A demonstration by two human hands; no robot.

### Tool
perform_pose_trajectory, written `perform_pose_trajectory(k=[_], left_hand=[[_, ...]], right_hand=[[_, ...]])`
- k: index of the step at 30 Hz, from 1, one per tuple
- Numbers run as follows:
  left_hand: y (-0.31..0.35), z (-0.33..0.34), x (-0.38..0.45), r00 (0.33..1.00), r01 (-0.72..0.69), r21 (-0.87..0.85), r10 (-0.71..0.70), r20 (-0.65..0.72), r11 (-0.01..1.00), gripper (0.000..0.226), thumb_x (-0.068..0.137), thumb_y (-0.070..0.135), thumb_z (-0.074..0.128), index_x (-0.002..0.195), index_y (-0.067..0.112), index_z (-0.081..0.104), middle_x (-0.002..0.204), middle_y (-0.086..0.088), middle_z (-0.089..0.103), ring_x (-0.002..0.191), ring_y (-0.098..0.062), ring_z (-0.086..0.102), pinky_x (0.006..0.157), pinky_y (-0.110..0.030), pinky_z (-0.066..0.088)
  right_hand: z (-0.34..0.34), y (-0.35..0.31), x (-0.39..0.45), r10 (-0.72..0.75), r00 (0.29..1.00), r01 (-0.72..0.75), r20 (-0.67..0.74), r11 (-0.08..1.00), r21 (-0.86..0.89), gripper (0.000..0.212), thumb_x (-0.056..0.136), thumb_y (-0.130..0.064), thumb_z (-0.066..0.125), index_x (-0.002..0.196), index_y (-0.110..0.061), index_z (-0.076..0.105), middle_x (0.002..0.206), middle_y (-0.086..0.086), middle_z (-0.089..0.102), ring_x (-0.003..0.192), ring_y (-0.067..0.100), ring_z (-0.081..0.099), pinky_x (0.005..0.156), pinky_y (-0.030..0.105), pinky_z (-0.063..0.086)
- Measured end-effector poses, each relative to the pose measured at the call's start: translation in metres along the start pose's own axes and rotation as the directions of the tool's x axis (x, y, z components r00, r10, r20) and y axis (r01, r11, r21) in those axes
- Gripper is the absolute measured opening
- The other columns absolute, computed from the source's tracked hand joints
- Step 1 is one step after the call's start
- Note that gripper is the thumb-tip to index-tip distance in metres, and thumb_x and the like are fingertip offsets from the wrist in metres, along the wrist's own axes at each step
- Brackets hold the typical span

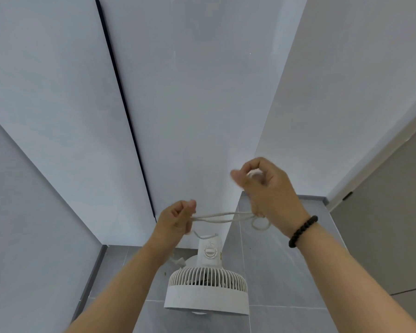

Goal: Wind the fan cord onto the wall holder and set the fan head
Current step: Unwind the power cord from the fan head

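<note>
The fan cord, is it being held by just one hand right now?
No, the left hand and right hand both grip the cord.

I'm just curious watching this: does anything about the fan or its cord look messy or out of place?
Nothing looks damaged. The white cord is not wound yet: it hangs in loose strands between the left hand and right hand, above the white fan, whose grille faces downward.

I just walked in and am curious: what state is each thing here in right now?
Cord: looped, stretched between both hands.
Left hand: pinches the cord.
Right hand: grips the cord's loops.
Fan: on the wall, head tipped down.
Dial: setting unreadable.
</note>
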State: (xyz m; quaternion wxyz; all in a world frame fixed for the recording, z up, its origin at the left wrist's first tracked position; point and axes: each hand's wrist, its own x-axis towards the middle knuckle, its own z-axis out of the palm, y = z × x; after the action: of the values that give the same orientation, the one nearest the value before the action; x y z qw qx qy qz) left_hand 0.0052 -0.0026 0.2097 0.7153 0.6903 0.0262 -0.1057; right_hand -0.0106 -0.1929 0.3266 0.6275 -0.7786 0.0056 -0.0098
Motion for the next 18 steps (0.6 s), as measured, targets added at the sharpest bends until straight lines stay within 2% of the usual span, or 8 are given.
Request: perform_pose_trajectory(k=[2,4,6,8,12,14,16,18], left_hand=[[0.010,0.002,0.003,0.998,0.017,-0.066,-0.021,-0.053,0.998,0.026,0.083,0.039,0.070,0.079,0.016,0.059,0.058,0.000,0.041,0.055,-0.015,0.034,0.056,-0.024,0.034],[0.019,0.005,0.006,0.998,0.018,-0.093,-0.023,-0.052,0.996,0.014,0.086,0.024,0.071,0.090,0.015,0.062,0.060,-0.001,0.043,0.056,-0.014,0.038,0.057,-0.022,0.037],[0.025,0.010,0.007,1.000,-0.009,-0.071,0.008,-0.017,0.997,0.011,0.086,0.017,0.071,0.092,0.015,0.062,0.053,0.004,0.043,0.054,-0.012,0.040,0.060,-0.023,0.040],[0.028,0.016,0.008,0.999,-0.027,-0.045,0.028,0.022,0.999,0.008,0.087,0.012,0.069,0.090,0.014,0.062,0.048,0.008,0.037,0.052,-0.011,0.038,0.060,-0.021,0.041],[0.030,0.024,0.008,0.997,-0.022,-0.060,0.026,0.074,0.998,0.008,0.088,0.008,0.066,0.088,0.014,0.061,0.052,0.004,0.035,0.052,-0.011,0.039,0.056,-0.017,0.042],[0.031,0.026,0.008,0.994,-0.024,-0.065,0.030,0.102,0.998,0.007,0.089,0.005,0.065,0.089,0.011,0.061,0.053,0.001,0.036,0.050,-0.011,0.041,0.055,-0.016,0.044],[0.031,0.028,0.009,0.991,-0.028,-0.054,0.035,0.127,0.998,0.005,0.089,0.006,0.064,0.091,0.011,0.062,0.054,-0.001,0.037,0.049,-0.012,0.042,0.056,-0.017,0.044],[0.029,0.029,0.009,0.990,-0.034,-0.057,0.041,0.132,0.998,0.006,0.090,0.008,0.064,0.096,0.010,0.063,0.055,-0.001,0.040,0.050,-0.011,0.043,0.056,-0.018,0.044]], right_hand=[[0.006,0.018,-0.001,0.033,0.999,-0.021,0.039,0.958,-0.285,0.044,0.067,-0.052,0.075,0.093,-0.023,0.055,0.051,-0.013,0.042,0.044,0.003,0.037,0.050,0.014,0.037],[0.015,0.037,0.000,0.135,0.988,-0.089,0.073,0.893,-0.442,0.067,0.057,-0.061,0.078,0.108,-0.029,0.051,0.064,-0.012,0.046,0.054,0.002,0.041,0.057,0.015,0.038],[0.024,0.056,0.003,0.231,0.965,-0.140,0.123,0.853,-0.502,0.091,0.048,-0.067,0.079,0.125,-0.032,0.045,0.074,-0.014,0.043,0.062,-0.001,0.041,0.060,0.016,0.036],[0.032,0.069,0.006,0.270,0.948,-0.150,0.172,0.850,-0.505,0.098,0.048,-0.065,0.081,0.133,-0.034,0.043,0.074,-0.018,0.039,0.064,-0.003,0.040,0.060,0.014,0.035],[0.046,0.080,0.009,0.217,0.934,-0.019,0.283,0.823,-0.568,0.072,0.060,-0.048,0.082,0.125,-0.041,0.052,0.063,-0.014,0.043,0.053,0.001,0.042,0.053,0.015,0.035],[0.055,0.086,0.011,0.206,0.926,-0.023,0.317,0.867,-0.497,0.045,0.064,-0.042,0.081,0.103,-0.039,0.060,0.066,-0.003,0.055,0.058,0.010,0.051,0.056,0.023,0.045],[0.061,0.093,0.011,0.209,0.925,-0.057,0.317,0.902,-0.429,0.024,0.066,-0.040,0.079,0.081,-0.035,0.062,0.074,0.006,0.063,0.067,0.020,0.057,0.068,0.033,0.052],[0.062,0.098,0.010,0.221,0.924,-0.104,0.311,0.930,-0.353,0.018,0.071,-0.030,0.078,0.068,-0.027,0.061,0.065,-0.002,0.058,0.060,0.012,0.050,0.061,0.027,0.047]])
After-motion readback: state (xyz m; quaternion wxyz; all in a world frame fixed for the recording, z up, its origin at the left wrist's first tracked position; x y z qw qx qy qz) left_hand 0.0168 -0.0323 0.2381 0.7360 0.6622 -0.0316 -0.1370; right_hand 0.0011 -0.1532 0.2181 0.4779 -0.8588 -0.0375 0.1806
